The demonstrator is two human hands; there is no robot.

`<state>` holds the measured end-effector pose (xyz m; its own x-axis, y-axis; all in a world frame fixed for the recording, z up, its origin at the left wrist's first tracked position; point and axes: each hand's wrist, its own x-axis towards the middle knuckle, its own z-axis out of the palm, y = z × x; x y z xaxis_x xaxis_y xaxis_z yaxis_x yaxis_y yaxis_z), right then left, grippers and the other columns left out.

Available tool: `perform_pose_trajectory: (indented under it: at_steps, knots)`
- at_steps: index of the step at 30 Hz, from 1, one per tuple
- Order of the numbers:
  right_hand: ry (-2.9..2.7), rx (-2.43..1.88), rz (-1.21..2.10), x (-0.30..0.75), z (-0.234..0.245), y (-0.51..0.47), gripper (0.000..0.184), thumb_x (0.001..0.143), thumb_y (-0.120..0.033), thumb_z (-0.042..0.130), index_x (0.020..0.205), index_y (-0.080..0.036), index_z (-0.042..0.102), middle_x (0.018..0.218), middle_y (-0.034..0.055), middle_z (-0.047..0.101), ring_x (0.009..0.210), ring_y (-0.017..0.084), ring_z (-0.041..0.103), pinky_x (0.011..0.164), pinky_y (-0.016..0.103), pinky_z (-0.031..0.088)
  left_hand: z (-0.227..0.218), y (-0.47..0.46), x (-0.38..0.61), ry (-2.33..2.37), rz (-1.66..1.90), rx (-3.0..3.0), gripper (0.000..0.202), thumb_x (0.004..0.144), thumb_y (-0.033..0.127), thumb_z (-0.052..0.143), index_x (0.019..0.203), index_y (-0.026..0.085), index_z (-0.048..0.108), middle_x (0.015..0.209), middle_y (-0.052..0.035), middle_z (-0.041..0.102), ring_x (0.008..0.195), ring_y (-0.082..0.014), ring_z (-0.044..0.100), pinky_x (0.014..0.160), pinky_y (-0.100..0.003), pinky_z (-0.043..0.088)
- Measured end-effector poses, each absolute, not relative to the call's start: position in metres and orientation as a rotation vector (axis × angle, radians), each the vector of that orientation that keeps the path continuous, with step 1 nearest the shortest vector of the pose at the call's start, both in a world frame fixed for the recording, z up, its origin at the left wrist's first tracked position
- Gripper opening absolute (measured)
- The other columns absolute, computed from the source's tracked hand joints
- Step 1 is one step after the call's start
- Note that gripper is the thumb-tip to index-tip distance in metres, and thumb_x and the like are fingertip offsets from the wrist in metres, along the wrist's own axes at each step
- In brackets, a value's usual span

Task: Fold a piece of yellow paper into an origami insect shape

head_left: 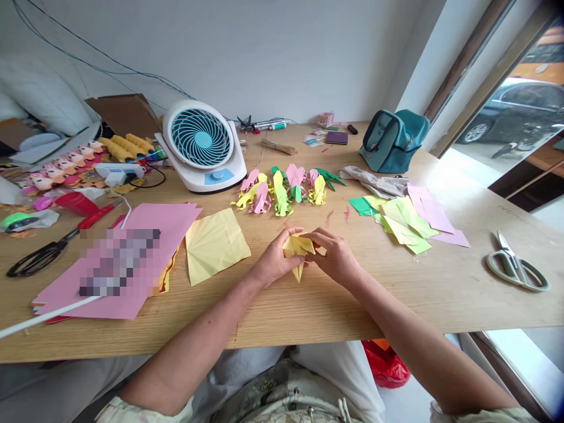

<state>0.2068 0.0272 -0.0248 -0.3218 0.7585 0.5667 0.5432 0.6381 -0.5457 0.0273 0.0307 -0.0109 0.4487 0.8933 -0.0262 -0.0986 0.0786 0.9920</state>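
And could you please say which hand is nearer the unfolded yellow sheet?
Left: the left hand is just right of the yellow sheet; the right hand is farther right.

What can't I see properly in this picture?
In the head view:
Greyish oblong thing on the pink paper sheets: blurred into squares, so I can't tell what it is.
Folded yellow paper shape: partly covered by the left hand and right hand.
Shiny red plastic bag: top hidden by the wooden tabletop.
White cable: cut off by the left edge.
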Motion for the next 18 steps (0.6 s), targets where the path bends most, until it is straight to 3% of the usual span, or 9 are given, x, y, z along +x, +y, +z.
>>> perform_pose_trajectory:
  at_steps: [4,8,13,18]
  knots:
    - [-2.076,-0.997,0.288,0.2051,-0.0228,0.0238,0.028,0.093,-0.015,0.054,0.115,-0.023,0.068,0.095,0.0057,0.066,0.078,0.015,0.063,0.067,0.025,0.048,-0.0115,0.0299,0.0292,0.853,0.89,1.196,0.061,0.072,0.017,0.073,0.128,0.018,0.048,0.097,-0.0025,0.065,0.077,-0.0143,0.067,0.071,-0.031,0.062]
    - [-2.099,-0.949,0.141,0.2024,-0.0214,0.0217,0.035,0.093,-0.022,0.057,0.129,-0.024,0.059,0.102,0.0087,0.064,0.09,0.02,0.062,0.079,0.033,0.05,-0.0126,0.0307,0.0289,0.88,0.948,1.276,0.057,0.072,0.017,0.072,0.125,0.018,0.051,0.094,-0.0013,0.064,0.079,-0.0137,0.064,0.069,-0.025,0.059]
    - [-2.138,-0.874,0.041,0.2013,-0.0235,0.0208,0.044,0.094,-0.016,0.051,0.137,-0.025,0.052,0.107,0.0104,0.062,0.092,0.021,0.06,0.078,0.034,0.051,-0.0167,0.0327,0.0268,0.929,0.963,1.374,0.058,0.071,0.016,0.073,0.126,0.019,0.054,0.09,0.0,0.063,0.072,-0.0114,0.06,0.061,-0.019,0.051]
    - [-2.244,-0.82,0.035,0.2038,-0.0222,0.0204,0.051,0.094,-0.016,0.049,0.143,-0.028,0.047,0.114,0.011,0.06,0.098,0.023,0.058,0.082,0.038,0.05,-0.0188,0.0349,0.0245,0.924,0.945,1.417,0.068,0.068,0.015,0.077,0.131,0.02,0.053,0.093,-0.001,0.065,0.072,-0.0113,0.059,0.064,-0.018,0.048]
